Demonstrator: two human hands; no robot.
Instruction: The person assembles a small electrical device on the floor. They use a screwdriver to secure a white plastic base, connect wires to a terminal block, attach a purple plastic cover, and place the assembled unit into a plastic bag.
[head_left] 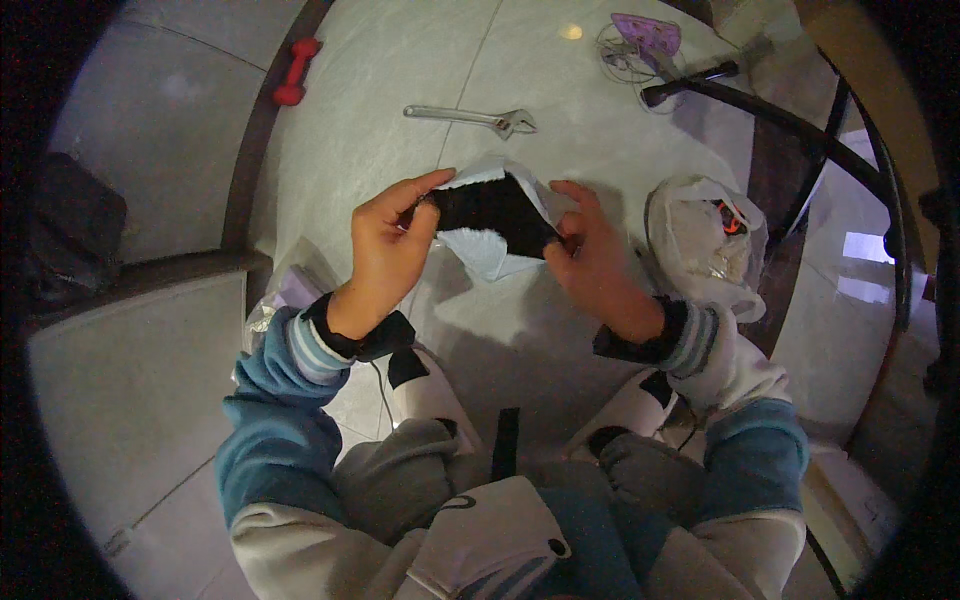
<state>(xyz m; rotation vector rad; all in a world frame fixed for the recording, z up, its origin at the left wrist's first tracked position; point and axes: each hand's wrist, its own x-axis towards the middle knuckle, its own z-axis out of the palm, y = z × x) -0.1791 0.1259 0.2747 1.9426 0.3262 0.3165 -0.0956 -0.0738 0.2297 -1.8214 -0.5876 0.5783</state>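
Observation:
A limp piece, black in the middle with ragged pale blue edges (495,215), is stretched between my two hands above the floor; whether it is a cloth or an opened bag I cannot tell. My left hand (392,240) pinches its left end between thumb and fingers. At the opposite end, my right hand (602,270) grips the dark edge near the lower corner, its index finger raised. Just beyond the piece, a silver adjustable wrench (475,118) lies on the tiles. Both hands are closed.
A red dumbbell (296,72) lies at the far left by a dark floor strip. Far right are a purple object with a coiled cord (648,36) and a black metal stand (780,120). A white plastic bag (690,215) with contents sits right of my right hand. My shoes (430,395) are below.

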